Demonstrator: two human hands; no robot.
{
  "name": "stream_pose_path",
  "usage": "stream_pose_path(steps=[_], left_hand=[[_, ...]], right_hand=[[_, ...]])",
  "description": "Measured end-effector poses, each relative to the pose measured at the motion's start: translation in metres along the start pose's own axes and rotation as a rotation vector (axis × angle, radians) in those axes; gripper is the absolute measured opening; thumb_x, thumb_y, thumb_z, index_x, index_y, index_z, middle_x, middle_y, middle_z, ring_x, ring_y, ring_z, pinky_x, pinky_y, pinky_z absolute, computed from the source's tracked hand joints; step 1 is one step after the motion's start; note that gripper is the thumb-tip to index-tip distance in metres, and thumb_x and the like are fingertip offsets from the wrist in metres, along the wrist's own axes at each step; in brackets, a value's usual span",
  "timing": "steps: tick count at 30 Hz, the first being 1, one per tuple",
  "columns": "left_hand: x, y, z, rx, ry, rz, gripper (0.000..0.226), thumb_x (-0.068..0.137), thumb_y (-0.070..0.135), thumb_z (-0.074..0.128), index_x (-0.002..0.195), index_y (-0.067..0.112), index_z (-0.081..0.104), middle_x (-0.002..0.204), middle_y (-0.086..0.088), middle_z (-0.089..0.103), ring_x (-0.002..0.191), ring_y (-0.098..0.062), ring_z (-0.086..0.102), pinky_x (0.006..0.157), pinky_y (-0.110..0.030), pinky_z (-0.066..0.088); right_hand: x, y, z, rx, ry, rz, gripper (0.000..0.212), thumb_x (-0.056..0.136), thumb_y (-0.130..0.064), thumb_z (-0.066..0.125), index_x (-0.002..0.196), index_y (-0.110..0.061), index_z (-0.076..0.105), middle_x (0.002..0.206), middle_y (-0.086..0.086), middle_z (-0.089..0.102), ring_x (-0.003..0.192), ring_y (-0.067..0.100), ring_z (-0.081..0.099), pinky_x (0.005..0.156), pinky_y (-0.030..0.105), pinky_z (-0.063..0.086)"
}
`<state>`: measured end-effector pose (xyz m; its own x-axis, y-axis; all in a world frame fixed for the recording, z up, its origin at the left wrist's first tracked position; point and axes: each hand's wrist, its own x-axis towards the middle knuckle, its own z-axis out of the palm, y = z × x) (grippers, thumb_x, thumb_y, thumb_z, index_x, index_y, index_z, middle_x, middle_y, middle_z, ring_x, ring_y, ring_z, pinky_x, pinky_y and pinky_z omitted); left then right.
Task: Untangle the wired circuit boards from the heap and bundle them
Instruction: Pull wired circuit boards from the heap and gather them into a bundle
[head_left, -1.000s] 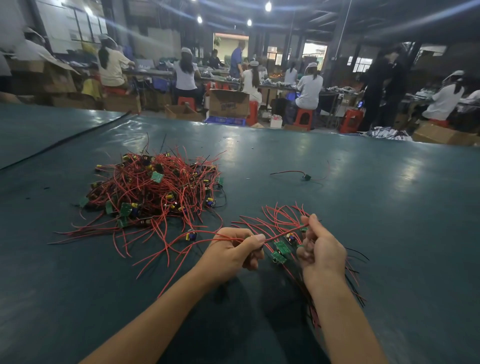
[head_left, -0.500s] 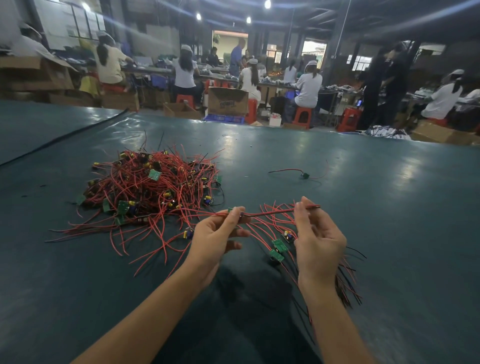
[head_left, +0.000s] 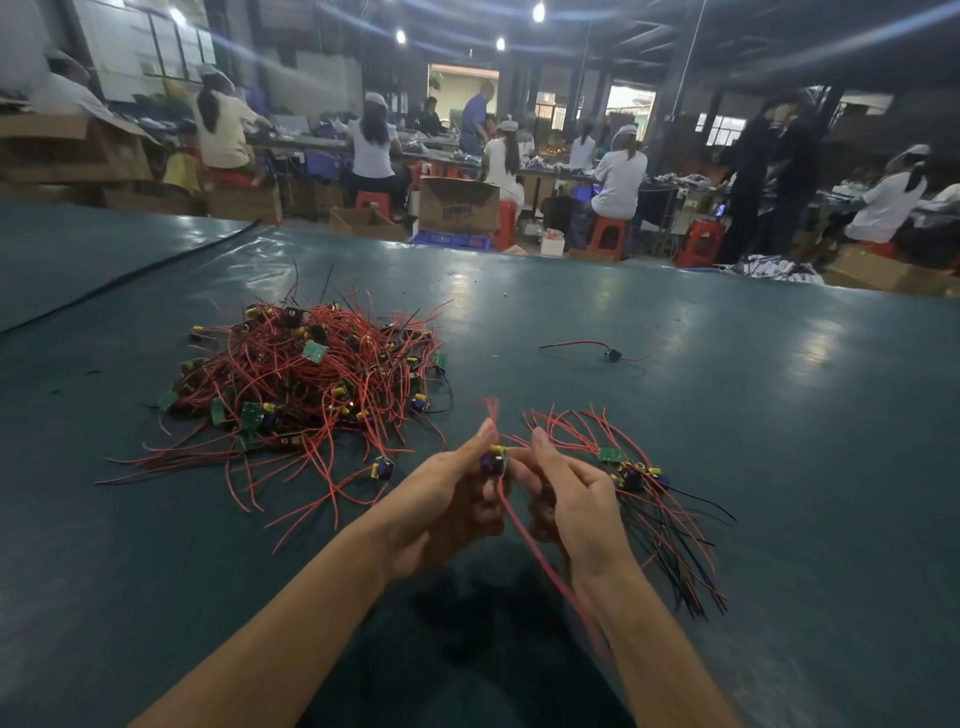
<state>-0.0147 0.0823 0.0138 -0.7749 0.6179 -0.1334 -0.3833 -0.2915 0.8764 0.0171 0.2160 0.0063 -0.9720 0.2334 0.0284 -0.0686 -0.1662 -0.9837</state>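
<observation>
A tangled heap (head_left: 306, 379) of small green circuit boards with red and black wires lies on the dark green table (head_left: 779, 467), left of centre. A smaller sorted bunch (head_left: 639, 478) of wired boards lies to the right, its wires fanned out. Between them, above the table, my left hand (head_left: 447, 499) and my right hand (head_left: 566, 488) together pinch one wired board (head_left: 493, 460) with a yellow and a blue part. Its red wire sticks up above my fingers and trails down between my wrists.
One stray board (head_left: 612, 355) with a red wire lies alone farther back, right of centre. A dark seam or cable (head_left: 130, 275) runs across the far left of the table. Beyond the table's far edge, people sit at benches among cardboard boxes (head_left: 457, 205) and red stools.
My hands have come together. Earlier they held a red wire stretched between them; now both pinch one small board close together, its wire hanging down.
</observation>
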Motion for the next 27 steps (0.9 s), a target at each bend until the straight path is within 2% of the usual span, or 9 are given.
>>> stream_pose_path(steps=[3,7,9,12,15,17,21,24,27], left_hand=[[-0.001,-0.004,0.000,0.066,-0.021,-0.087,0.050,0.071,0.065,0.062,0.056,0.018,0.067,0.050,0.007,0.053,0.042,-0.007,0.045,0.047,-0.019,0.041],[-0.003,-0.004,0.001,0.099,0.002,-0.172,0.055,0.065,0.069,0.064,0.051,0.016,0.058,0.042,0.005,0.040,0.035,-0.009,0.036,0.040,-0.018,0.034],[-0.003,-0.004,0.003,0.093,0.004,-0.169,0.059,0.074,0.068,0.055,0.050,0.015,0.059,0.040,0.005,0.038,0.033,-0.008,0.035,0.038,-0.017,0.032],[-0.001,-0.006,0.006,0.036,-0.023,-0.171,0.069,0.090,0.062,0.036,0.051,0.013,0.066,0.040,0.002,0.046,0.031,-0.008,0.039,0.037,-0.017,0.034],[0.001,-0.015,0.008,0.136,0.009,-0.173,0.066,0.096,0.053,0.034,0.052,0.014,0.065,0.044,0.000,0.050,0.035,-0.009,0.041,0.039,-0.018,0.032],[0.002,-0.023,0.009,0.296,0.074,-0.063,0.052,0.094,0.044,0.049,0.051,0.017,0.060,0.048,0.002,0.051,0.040,-0.008,0.044,0.041,-0.019,0.033],[0.003,-0.033,0.012,0.509,0.072,0.281,0.034,0.088,0.020,0.069,0.057,0.020,0.055,0.048,0.008,0.053,0.041,-0.004,0.047,0.044,-0.015,0.036],[0.000,-0.029,0.015,0.474,0.113,0.442,0.028,0.090,0.024,0.064,0.063,0.020,0.060,0.048,0.009,0.054,0.043,-0.003,0.046,0.045,-0.013,0.036],[0.003,-0.024,0.015,0.462,0.288,0.503,0.043,0.086,0.044,0.064,0.055,0.017,0.054,0.044,0.003,0.047,0.039,-0.008,0.042,0.043,-0.016,0.035]], right_hand=[[-0.008,-0.001,0.007,-0.024,-0.080,0.048,0.050,0.070,-0.060,0.067,0.062,-0.011,0.066,0.061,0.014,0.050,0.040,0.011,0.039,0.042,0.018,0.029],[-0.009,-0.002,0.010,0.074,-0.075,0.088,0.026,0.082,-0.037,0.069,0.065,-0.017,0.074,0.051,0.000,0.060,0.039,0.006,0.052,0.040,0.016,0.038],[-0.009,-0.002,0.010,0.157,-0.068,0.100,0.021,0.077,-0.033,0.072,0.068,-0.014,0.074,0.051,0.002,0.059,0.041,0.013,0.054,0.044,0.021,0.044],[-0.009,-0.001,0.011,0.302,-0.062,0.159,0.025,0.075,-0.036,0.072,0.072,-0.011,0.073,0.047,0.008,0.048,0.040,0.023,0.045,0.053,0.034,0.046],[-0.005,-0.003,0.011,0.397,0.058,0.231,0.026,0.071,-0.041,0.071,0.075,-0.016,0.074,0.050,0.004,0.047,0.041,0.019,0.037,0.046,0.029,0.038],[-0.003,-0.004,0.010,0.433,0.148,0.259,0.022,0.077,-0.038,0.071,0.072,-0.017,0.074,0.053,-0.001,0.051,0.044,0.016,0.043,0.047,0.028,0.039],[-0.003,-0.003,0.008,0.386,0.164,0.238,0.026,0.087,-0.033,0.068,0.070,-0.018,0.079,0.077,0.004,0.070,0.067,0.021,0.064,0.073,0.037,0.054],[-0.005,-0.003,0.009,0.307,0.114,0.216,0.025,0.089,-0.032,0.066,0.073,-0.017,0.080,0.076,0.010,0.074,0.063,0.023,0.069,0.060,0.032,0.057],[-0.008,-0.005,0.012,0.257,0.113,0.198,0.028,0.091,-0.027,0.065,0.069,-0.019,0.079,0.075,0.007,0.075,0.061,0.018,0.071,0.051,0.026,0.054]])
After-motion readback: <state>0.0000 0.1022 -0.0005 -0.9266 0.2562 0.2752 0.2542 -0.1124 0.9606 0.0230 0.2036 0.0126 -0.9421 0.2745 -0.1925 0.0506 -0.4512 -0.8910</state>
